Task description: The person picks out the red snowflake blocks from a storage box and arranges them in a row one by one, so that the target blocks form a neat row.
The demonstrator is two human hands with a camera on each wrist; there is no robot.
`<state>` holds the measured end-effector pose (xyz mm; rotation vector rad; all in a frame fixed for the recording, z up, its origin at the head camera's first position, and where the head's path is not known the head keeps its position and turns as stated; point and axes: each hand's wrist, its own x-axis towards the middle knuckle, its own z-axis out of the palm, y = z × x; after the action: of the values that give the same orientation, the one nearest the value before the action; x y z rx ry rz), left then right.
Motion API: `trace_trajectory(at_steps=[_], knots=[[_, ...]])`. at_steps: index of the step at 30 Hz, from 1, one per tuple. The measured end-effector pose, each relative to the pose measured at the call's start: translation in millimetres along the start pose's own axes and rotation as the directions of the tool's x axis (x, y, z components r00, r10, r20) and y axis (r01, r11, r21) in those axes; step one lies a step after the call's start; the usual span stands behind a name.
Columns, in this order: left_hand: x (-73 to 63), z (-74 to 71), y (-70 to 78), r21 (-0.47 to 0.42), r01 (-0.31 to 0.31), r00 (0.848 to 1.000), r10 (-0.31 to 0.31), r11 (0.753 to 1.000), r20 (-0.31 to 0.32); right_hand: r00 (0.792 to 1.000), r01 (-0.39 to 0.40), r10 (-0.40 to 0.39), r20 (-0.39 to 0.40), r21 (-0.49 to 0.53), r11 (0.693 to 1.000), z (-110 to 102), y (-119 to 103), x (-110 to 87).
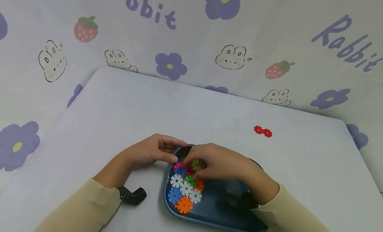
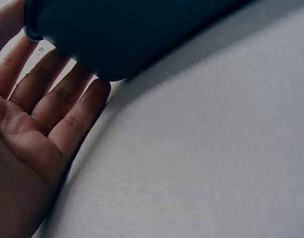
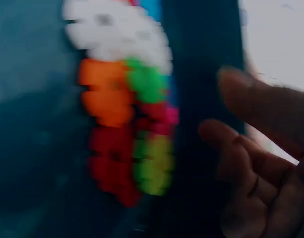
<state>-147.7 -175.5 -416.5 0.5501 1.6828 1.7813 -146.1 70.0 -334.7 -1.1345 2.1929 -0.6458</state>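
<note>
A dark blue tray holds a cluster of notched plastic discs at its left end. Among them are an orange disc, a blue disc and a white disc; green, red, pink and yellow-green ones lie nearby. My left hand grips the tray's far left corner, thumb at the rim and fingers along the outer side. Over the discs hovers my right hand, its thumb and fingers apart. In the blurred right wrist view, nothing shows between those fingers.
Two red discs, apparently joined, lie on the white table beyond the tray to the right. A black device sits at the left wrist. Behind the table hangs a printed cloth with rabbits, flowers and strawberries.
</note>
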Motion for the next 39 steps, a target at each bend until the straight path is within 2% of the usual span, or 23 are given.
trace_trajectory(at_steps=[5, 10, 17, 29, 39], knots=[[0.5, -0.6, 0.6, -0.006, 0.006, 1.000, -0.006, 1.000, 0.002, 0.997, -0.035, 0.042, 0.062, -0.105, 0.994, 11.2, 9.9, 10.5], [0.6, -0.8, 0.5, -0.010, 0.007, 1.000, -0.007, 1.000, 0.004, 0.997, -0.037, 0.047, 0.067, -0.140, 0.989, 16.4, 12.1, 13.4], [1.1, -2.8, -2.4, 0.000, 0.006, 1.000, -0.006, 1.000, -0.005, 0.993, -0.033, 0.044, 0.111, -0.102, 0.994, 21.6, 15.6, 19.0], [1.6, -0.6, -1.5, 0.002, 0.009, 1.000, -0.009, 1.000, -0.009, 0.992, -0.081, 0.080, 0.098, 0.004, 0.997, 24.9, 19.2, 20.0], [1.2, 0.4, -0.3, 0.018, 0.013, 1.000, -0.013, 1.000, -0.021, 0.992, -0.074, 0.067, 0.108, 0.062, 0.995, 21.8, 22.9, 19.7]])
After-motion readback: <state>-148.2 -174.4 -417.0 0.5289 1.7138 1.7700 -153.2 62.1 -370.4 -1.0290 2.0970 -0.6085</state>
